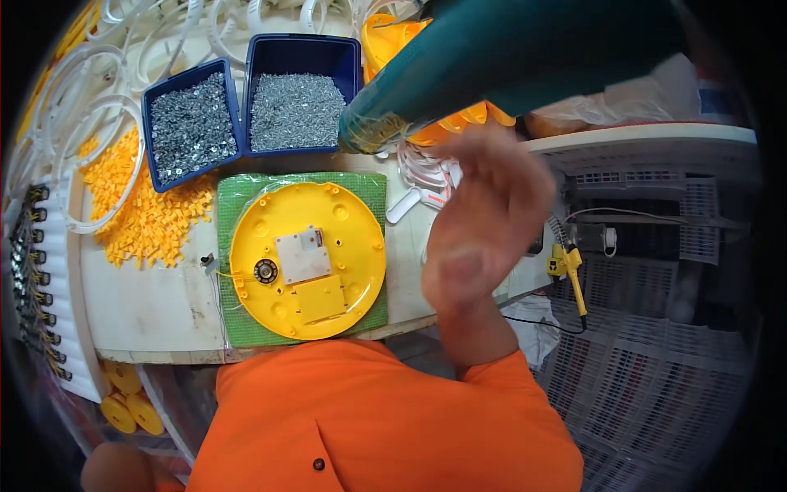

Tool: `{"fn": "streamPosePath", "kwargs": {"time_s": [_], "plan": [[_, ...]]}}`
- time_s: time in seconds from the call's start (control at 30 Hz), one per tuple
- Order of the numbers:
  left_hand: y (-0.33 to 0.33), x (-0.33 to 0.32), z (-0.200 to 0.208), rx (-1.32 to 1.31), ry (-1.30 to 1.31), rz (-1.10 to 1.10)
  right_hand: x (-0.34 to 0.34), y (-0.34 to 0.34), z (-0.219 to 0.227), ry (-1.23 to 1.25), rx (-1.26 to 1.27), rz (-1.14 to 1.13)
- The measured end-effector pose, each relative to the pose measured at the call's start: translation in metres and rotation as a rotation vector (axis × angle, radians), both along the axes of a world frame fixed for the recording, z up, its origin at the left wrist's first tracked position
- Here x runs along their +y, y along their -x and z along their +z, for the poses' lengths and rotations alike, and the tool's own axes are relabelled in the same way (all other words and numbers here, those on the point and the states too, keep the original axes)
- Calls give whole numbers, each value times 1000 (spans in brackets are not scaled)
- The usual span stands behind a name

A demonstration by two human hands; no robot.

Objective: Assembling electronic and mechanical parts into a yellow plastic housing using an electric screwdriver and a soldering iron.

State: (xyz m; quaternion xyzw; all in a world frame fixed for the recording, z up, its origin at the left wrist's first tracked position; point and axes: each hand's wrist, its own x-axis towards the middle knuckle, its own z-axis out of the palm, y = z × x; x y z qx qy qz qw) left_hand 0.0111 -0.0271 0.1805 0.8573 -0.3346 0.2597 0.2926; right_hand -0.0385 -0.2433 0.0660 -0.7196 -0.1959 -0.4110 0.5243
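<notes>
My right hand [492, 213] is raised over the right part of the bench, its fingers loosely bent, apart from the thumb and a little blurred; I see nothing held in it. Just above its fingertips, a large dark teal tapered cylinder [492, 66] crosses the view, very close; its kind is unclear. To the hand's left, a round yellow plastic housing [352, 246] lies on a green mat [373, 193]. In the housing are a whitish square box [303, 256], a small round black speaker [265, 271] and a yellow rectangular cover [320, 299]. My left hand is out of view.
Two blue bins [254, 49] of small metal parts stand behind the mat. Small yellow pieces [156, 221] lie in a pile at left, beside white rings [123, 102]. White oblong parts [406, 203] lie near my hand. A yellow-handled corded tool [572, 279] hangs by crates [631, 369] at right.
</notes>
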Motion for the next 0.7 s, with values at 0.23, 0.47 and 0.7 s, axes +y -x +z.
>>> {"fn": "streamPosePath", "kwargs": {"time_s": [0.23, 0.47, 0.7], "plan": [[-89, 65, -139, 145, -178, -145, 6, -36, 64, -207, 715, 189], [-120, 37, -192, 29, -223, -96, 17, -11, 34, -358, 557, 469], [-121, 57, -202, -6, -173, -1, 39, 9, -11, -572, 520, 504]]}}
